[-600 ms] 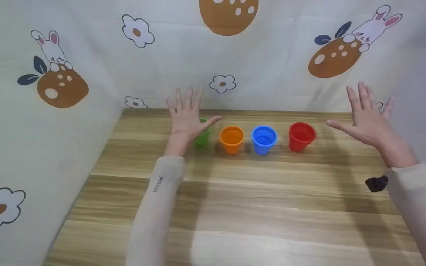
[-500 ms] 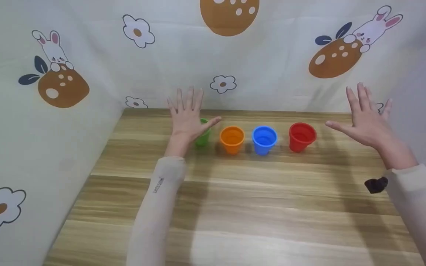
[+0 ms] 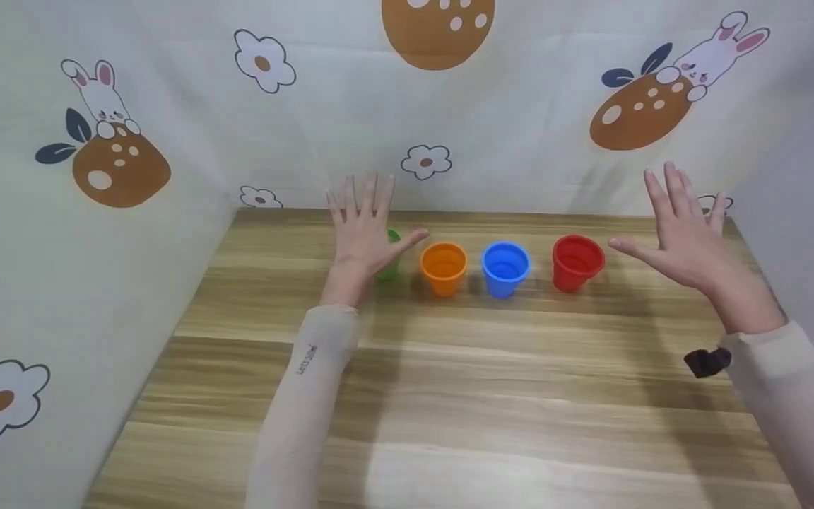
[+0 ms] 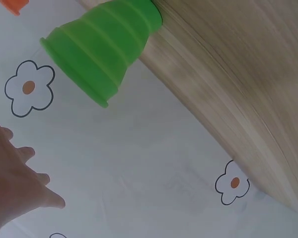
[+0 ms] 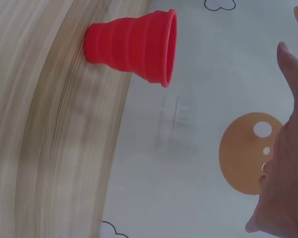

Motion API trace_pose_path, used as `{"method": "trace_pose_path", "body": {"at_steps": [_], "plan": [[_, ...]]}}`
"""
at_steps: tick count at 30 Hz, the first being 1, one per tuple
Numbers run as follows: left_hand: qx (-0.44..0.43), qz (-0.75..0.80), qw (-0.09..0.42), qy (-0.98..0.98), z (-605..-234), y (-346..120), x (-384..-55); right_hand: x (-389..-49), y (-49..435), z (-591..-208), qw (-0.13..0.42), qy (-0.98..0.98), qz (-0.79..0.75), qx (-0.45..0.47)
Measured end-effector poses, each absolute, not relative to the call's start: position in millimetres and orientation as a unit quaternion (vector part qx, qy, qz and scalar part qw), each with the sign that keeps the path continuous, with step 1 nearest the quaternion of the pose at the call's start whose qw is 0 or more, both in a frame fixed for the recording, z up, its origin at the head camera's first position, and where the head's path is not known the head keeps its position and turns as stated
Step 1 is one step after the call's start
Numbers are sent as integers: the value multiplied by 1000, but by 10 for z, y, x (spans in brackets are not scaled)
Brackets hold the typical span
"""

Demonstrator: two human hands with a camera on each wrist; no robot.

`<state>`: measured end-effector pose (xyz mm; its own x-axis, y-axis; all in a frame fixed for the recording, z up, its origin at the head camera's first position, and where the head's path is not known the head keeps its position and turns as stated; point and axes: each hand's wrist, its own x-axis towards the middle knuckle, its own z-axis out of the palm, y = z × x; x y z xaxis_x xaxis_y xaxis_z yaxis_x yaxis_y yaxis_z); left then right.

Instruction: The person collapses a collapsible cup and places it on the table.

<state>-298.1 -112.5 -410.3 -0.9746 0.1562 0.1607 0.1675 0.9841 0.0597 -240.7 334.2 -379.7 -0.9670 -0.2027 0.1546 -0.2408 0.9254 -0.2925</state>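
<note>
Four is avoided here: several ribbed cups stand upright in a row near the table's back edge. Leftmost is the green cup (image 4: 102,44), partly hidden in the head view behind my left hand (image 3: 364,240), whose fingers are spread and hold nothing. To its right come the orange cup (image 3: 444,270), the blue cup (image 3: 505,269) and the red cup (image 3: 576,263). My right hand (image 3: 693,244) hovers to the right of the red cup, fingers spread, thumb pointing toward it. In the right wrist view a gap shows between that hand and the red cup.
A wooden table (image 3: 478,396) stretches in front of the cups. Behind it and on the left hangs a pale cloth (image 3: 336,106) printed with rabbits and flowers. A small black device (image 3: 708,362) sits at the right sleeve cuff.
My right hand has moved a little left, toward the red cup. The left hand has shifted slightly right and down, covering more of the green cup. The cups have stayed in place.
</note>
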Motion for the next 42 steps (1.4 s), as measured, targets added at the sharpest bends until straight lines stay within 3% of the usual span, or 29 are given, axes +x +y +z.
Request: {"method": "trace_pose_path", "body": {"at_steps": [24,42], "plan": [[-92,-46,69,-992,-4182,-1033,-2918,-2413,3183,-3927,83,-969,181,143],[-129,-58,94,-985,-4200,-964,-2880,-2424,3117,-4034,95,-964,195,153]]}}
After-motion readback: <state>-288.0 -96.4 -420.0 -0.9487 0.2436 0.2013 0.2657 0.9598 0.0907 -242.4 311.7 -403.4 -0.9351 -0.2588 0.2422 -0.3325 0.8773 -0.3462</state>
